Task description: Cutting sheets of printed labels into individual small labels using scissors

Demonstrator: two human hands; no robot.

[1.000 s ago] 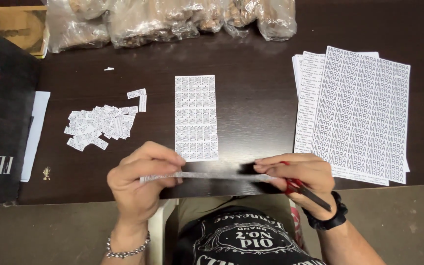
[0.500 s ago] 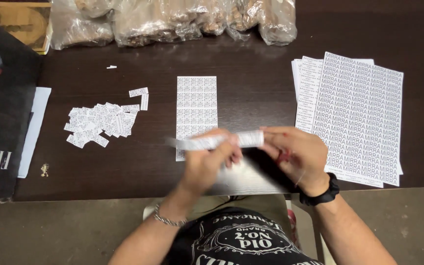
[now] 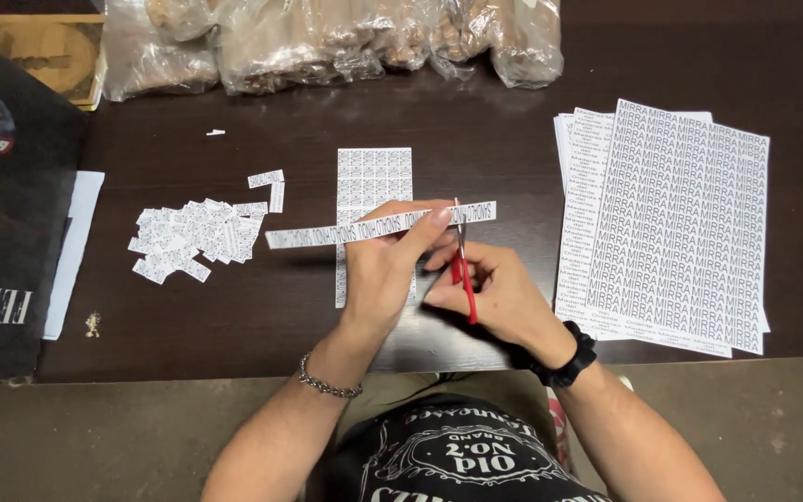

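A dark wooden table (image 3: 476, 121) fills most of the view. A black printed bag (image 3: 2, 223) lies along its left edge, partly over a white sheet (image 3: 72, 251). Clear plastic bags (image 3: 327, 37) of brownish goods run along the far edge, with a flat wooden box (image 3: 44, 51) at the far left. On the right sits a stack of printed label sheets (image 3: 671, 223), fanned slightly.

Near the middle lies a narrower sheet of small labels (image 3: 374, 177), its near end hidden under the hands. To its left is a loose pile of cut labels (image 3: 192, 237), with a couple of stray pieces just beyond it.

The left hand (image 3: 388, 274) pinches a long paper strip (image 3: 355, 231) between thumb and fingers, holding it level above the table, running left to right. The right hand (image 3: 504, 297), with a black band at the wrist, grips red-handled scissors (image 3: 462, 270); their blades point away from the person and meet the strip near its right end. How far the blades are parted cannot be told.
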